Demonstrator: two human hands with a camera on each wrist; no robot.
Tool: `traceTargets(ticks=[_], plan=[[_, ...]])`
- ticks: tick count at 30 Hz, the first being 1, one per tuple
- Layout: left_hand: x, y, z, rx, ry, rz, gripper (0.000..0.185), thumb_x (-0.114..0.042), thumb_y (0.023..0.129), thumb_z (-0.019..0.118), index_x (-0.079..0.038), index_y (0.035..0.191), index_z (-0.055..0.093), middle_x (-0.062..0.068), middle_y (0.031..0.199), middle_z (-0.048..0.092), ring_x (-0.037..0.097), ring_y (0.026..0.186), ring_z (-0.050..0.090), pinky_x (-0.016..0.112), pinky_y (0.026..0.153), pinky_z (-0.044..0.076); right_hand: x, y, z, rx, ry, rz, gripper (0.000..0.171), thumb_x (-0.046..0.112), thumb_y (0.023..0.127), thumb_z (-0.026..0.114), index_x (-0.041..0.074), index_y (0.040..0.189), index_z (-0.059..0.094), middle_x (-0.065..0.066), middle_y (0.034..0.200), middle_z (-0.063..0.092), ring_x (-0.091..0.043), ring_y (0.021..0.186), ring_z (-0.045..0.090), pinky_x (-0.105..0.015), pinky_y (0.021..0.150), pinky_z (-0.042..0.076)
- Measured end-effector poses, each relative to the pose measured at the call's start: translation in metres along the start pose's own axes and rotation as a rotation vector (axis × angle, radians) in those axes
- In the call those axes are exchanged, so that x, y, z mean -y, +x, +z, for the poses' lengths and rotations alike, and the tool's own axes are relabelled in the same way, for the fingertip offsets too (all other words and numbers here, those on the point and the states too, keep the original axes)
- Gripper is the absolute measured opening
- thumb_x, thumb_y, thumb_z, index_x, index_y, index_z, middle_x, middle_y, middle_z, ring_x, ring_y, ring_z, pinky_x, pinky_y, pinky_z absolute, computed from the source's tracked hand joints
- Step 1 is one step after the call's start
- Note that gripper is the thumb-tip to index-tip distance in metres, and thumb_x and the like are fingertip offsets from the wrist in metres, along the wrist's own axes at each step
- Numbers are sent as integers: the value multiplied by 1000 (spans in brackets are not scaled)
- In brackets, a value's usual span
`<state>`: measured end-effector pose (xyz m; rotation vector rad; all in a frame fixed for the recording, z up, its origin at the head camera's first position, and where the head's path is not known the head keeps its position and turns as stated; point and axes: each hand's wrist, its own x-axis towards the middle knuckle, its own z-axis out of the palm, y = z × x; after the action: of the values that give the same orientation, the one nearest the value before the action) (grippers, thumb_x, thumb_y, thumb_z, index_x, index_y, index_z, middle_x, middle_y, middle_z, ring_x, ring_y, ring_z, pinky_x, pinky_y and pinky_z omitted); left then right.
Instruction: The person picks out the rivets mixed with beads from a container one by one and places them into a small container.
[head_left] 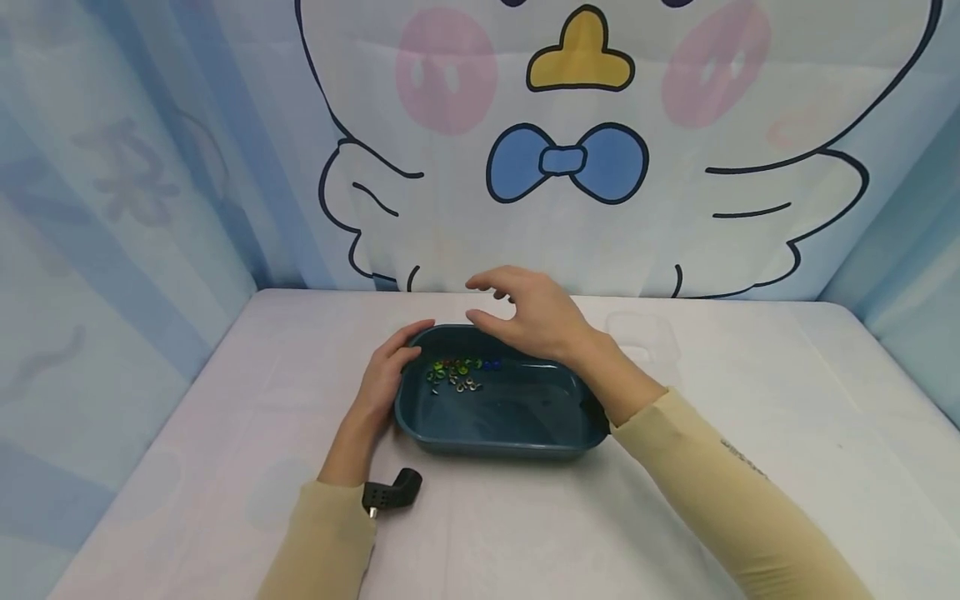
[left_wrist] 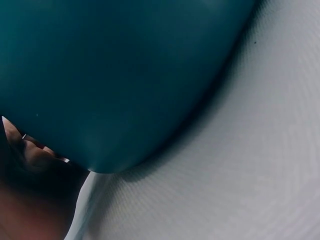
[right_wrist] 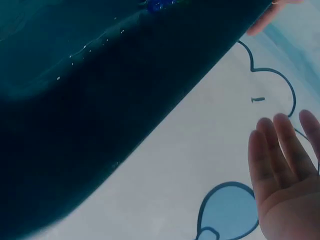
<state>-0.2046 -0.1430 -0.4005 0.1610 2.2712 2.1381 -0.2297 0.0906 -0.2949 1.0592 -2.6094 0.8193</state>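
A dark teal plastic tray (head_left: 517, 425) with rounded corners stands on the table in the head view. My left hand (head_left: 386, 371) grips its left end, thumb at the rim and fingers along the outside; in the left wrist view the tray's outer wall (left_wrist: 110, 85) hides most of that hand. My right hand (head_left: 536, 312) hovers over the back rim, fingers extended and holding nothing. Green and amber glass marbles (head_left: 459, 367), blue marbles (head_left: 491, 365) and several small shiny metal pieces (head_left: 465, 386) lie in the tray's left part.
A clear plastic container (head_left: 645, 333) sits on the table behind my right forearm. The white-covered table (head_left: 787, 433) meets a cartoon-printed curtain (head_left: 570, 242) at the back. A black band with a camera mount (head_left: 393, 492) is strapped on my left wrist.
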Motion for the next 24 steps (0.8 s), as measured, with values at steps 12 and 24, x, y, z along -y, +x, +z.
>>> traceTargets(ticks=[12, 24], plan=[[-1, -2, 0, 8, 9, -7, 45, -10, 104, 38, -7, 147, 51, 9, 152, 46, 23, 141, 38, 42, 119, 22, -8, 2, 8, 114, 199, 20, 41, 25, 95, 71, 7, 131, 66, -7, 128, 66, -25, 104, 64, -45, 92, 53], [-1, -2, 2, -13, -11, -40, 45, -11, 103, 40, -11, 146, 53, 4, 152, 47, 19, 141, 37, 41, 118, 23, -13, 3, 15, 215, 340, 50, 38, 17, 94, 72, 7, 130, 66, -6, 127, 65, -17, 98, 66, -35, 88, 55]])
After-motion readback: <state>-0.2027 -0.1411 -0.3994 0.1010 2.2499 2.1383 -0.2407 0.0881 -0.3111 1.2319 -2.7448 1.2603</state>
